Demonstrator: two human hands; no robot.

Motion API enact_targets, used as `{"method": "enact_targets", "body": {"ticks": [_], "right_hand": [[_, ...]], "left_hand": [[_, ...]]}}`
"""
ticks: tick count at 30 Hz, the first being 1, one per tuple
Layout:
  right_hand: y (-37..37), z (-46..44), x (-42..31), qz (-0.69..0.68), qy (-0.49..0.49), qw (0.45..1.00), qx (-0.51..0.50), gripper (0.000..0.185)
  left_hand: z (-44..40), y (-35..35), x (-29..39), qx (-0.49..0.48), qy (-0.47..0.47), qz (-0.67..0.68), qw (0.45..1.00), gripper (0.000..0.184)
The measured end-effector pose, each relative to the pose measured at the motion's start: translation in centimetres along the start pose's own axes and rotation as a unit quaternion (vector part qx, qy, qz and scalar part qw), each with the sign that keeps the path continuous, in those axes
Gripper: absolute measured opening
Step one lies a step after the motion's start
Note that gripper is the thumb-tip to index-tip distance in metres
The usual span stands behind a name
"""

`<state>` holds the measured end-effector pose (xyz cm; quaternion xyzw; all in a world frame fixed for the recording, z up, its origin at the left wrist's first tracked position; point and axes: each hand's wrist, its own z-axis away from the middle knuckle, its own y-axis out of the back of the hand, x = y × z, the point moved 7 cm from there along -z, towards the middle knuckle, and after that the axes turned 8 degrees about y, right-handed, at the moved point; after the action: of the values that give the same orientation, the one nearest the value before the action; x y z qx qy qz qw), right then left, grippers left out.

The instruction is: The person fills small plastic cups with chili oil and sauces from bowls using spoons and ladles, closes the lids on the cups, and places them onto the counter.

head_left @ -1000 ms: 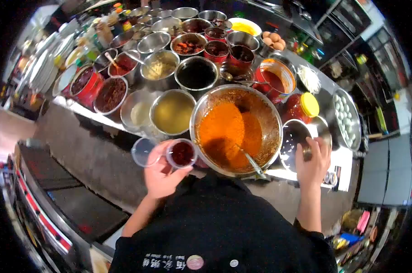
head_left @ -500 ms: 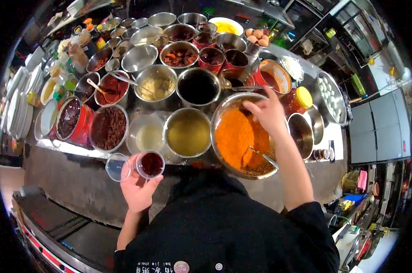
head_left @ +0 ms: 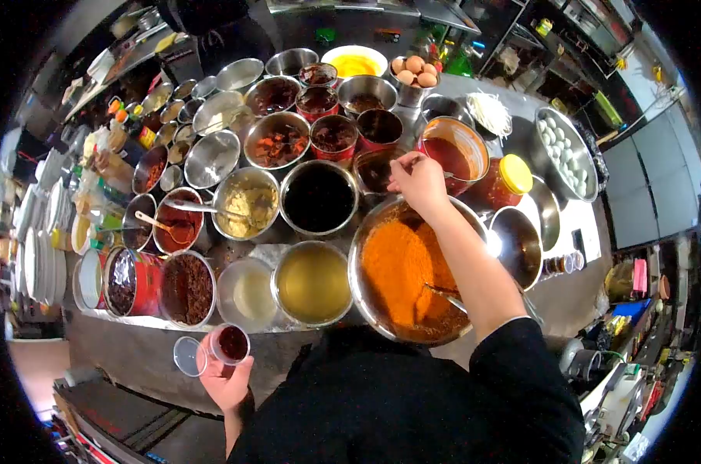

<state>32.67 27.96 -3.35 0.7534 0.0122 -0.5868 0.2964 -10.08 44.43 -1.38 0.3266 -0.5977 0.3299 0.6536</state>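
Observation:
My left hand [head_left: 227, 381] holds a small clear cup of dark red sauce [head_left: 231, 342] in front of the table, its attached or adjoining clear lid [head_left: 189, 356] beside it at the fingers. My right hand [head_left: 417, 179] reaches over the big steel bowl of orange sauce [head_left: 397, 271], its fingers pinched at the rim of a pot of dark liquid [head_left: 376, 172]. A thin handle seems to be at those fingertips, too small to make out fully. A metal spoon [head_left: 446, 296] rests in the orange sauce.
A red-rimmed can of red sauce [head_left: 453, 155] and a yellow-lidded jar [head_left: 513, 176] stand right of my right hand. Bowls of yellowish liquid [head_left: 312, 283], black liquid [head_left: 318, 197] and yellow paste [head_left: 246, 203] stand to the left. A person [head_left: 223, 31] is at the back.
My right hand has moved from the dark bowl at the right, over the orange sauce, to the dark liquid pot. My left hand has shifted left and lower with the cup.

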Motion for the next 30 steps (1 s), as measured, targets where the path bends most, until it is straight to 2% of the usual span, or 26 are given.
{"method": "enact_targets", "body": {"ticks": [5, 7, 8, 9, 12, 13, 15, 17, 19, 22, 25, 26, 30], "right_hand": [[1.7, 1.0, -1.1, -0.027, -0.017, 0.999, 0.008, 0.016], [2.6, 1.5, -2.9, 0.032, 0.093, 0.995, 0.024, 0.012], [3.0, 1.9, -3.7, 0.039, 0.080, 0.996, 0.012, 0.009], [3.2, 2.1, -4.1, 0.023, 0.112, 0.993, 0.022, 0.008], [4.2, 3.1, -5.3, 0.049, 0.127, 0.991, 0.019, 0.007], [4.7, 3.3, -5.1, 0.040, 0.139, 0.989, 0.025, 0.007], [5.1, 3.8, -5.9, 0.032, 0.153, 0.987, 0.030, 0.007], [6.0, 4.7, -6.9, -0.004, 0.071, 0.997, 0.027, 0.006], [6.6, 5.6, -7.8, -0.020, 0.073, 0.997, 0.022, 0.006], [7.3, 7.1, -10.2, -0.081, 0.075, 0.994, 0.013, 0.008], [7.5, 9.0, -13.3, -0.074, 0.114, 0.991, -0.014, 0.009], [7.5, 9.6, -13.9, -0.082, 0.115, 0.990, -0.020, 0.009], [6.8, 12.0, -15.7, -0.075, 0.140, 0.986, -0.056, 0.006]], "left_hand": [[-2.1, -3.2, 1.4, -0.007, 0.000, 0.006, 1.000, 0.058], [-2.6, -4.5, 1.3, -0.031, 0.013, -0.002, 0.999, 0.057], [-3.0, -5.0, 0.9, -0.054, 0.027, 0.031, 0.998, 0.057], [-3.2, -5.8, 1.0, -0.051, 0.029, 0.056, 0.997, 0.057], [-3.9, -7.9, 1.2, -0.092, 0.029, 0.047, 0.994, 0.054], [-4.2, -8.8, 2.2, -0.134, -0.021, -0.087, 0.987, 0.055], [-4.9, -10.5, 2.0, -0.173, -0.086, -0.238, 0.952, 0.055], [-5.4, -12.2, 1.3, -0.135, -0.012, -0.144, 0.980, 0.046], [-6.1, -14.0, -0.8, -0.172, 0.059, 0.072, 0.981, 0.048], [-7.3, -16.6, -1.6, -0.209, 0.060, 0.058, 0.974, 0.051], [-8.2, -18.2, -2.7, -0.186, 0.100, 0.070, 0.975, 0.052], [-8.3, -18.6, -2.5, -0.220, 0.086, 0.131, 0.963, 0.053], [-8.3, -19.0, -1.6, -0.217, 0.054, 0.163, 0.961, 0.049]]}}
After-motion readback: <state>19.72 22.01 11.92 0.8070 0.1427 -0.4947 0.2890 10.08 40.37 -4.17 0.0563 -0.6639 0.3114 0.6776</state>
